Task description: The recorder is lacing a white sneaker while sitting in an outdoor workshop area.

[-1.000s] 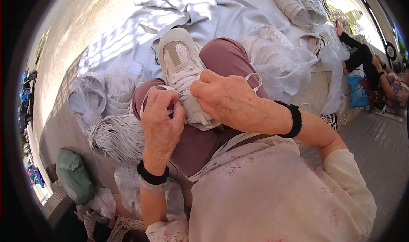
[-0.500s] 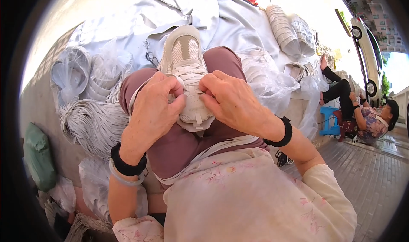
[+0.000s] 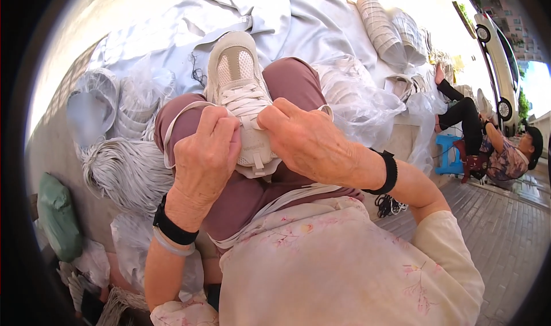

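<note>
A beige sneaker upper (image 3: 231, 66) with a mesh toe rests between my knees, its toe pointing away from me. Pale flat shoelace (image 3: 244, 98) crosses its front, and the padded tongue (image 3: 254, 145) faces me. My left hand (image 3: 205, 156) is closed at the left side of the tongue, fingers pinched on the lace. On the other side my right hand (image 3: 313, 141) is closed too, knuckles up, gripping lace by the top eyelets. The fingertips are partly hidden. Strands of lace trail over both my knees.
A bundle of pale laces (image 3: 129, 168) lies at left, near bagged shoe parts (image 3: 146, 105) and a green bag (image 3: 60, 217). More plastic bags (image 3: 359, 99) and stacked pale pieces (image 3: 381, 30) lie at right. Another person (image 3: 505, 153) sits far right by a blue stool (image 3: 449, 153).
Both hands have closed more tightly and turned knuckles up beside the tongue. The right hand has shifted slightly left. The lace strand over my left knee shows more, and one shows at the right knee.
</note>
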A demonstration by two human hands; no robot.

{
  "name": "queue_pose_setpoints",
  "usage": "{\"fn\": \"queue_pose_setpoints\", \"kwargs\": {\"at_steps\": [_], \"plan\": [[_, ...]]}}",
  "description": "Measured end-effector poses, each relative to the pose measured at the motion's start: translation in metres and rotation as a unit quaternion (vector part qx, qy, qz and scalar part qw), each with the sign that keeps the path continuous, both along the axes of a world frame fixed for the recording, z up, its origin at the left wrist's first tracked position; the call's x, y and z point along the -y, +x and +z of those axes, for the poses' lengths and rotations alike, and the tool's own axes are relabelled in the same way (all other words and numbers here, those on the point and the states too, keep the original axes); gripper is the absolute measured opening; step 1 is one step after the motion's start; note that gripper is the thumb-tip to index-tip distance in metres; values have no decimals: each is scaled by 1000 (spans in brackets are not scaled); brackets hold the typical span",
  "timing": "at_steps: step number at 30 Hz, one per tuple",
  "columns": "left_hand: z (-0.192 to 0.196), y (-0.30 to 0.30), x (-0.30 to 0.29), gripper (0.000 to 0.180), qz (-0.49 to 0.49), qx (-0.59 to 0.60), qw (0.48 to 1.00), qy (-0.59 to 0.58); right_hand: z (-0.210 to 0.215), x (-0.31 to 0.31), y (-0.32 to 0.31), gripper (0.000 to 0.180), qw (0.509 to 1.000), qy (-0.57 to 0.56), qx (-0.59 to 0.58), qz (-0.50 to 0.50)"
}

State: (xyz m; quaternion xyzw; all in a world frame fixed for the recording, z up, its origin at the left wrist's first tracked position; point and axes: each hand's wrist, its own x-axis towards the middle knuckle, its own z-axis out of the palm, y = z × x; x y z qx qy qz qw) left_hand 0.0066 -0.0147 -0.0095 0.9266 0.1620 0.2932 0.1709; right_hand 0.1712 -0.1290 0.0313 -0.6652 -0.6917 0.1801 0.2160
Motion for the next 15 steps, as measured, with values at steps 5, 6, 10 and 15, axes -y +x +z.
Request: {"fn": "queue_pose_setpoints", "kwargs": {"at_steps": [5,6,10,15], "plan": [[3,-7,5,20,-8,-11,1000,-20,-5,-10,10,13,981,-23,-186,-53],[3,-9,6,21,-7,-14,1000,-24,-4,-12,14,20,975,-56,-206,-55],[4,-11,9,23,-1,-17,1000,-26,-11,-18,19,28,924,-159,-316,-145],[1,-13,9,26,-3,-15,999,-34,-6,-21,23,22,930,-206,-291,-90]]}}
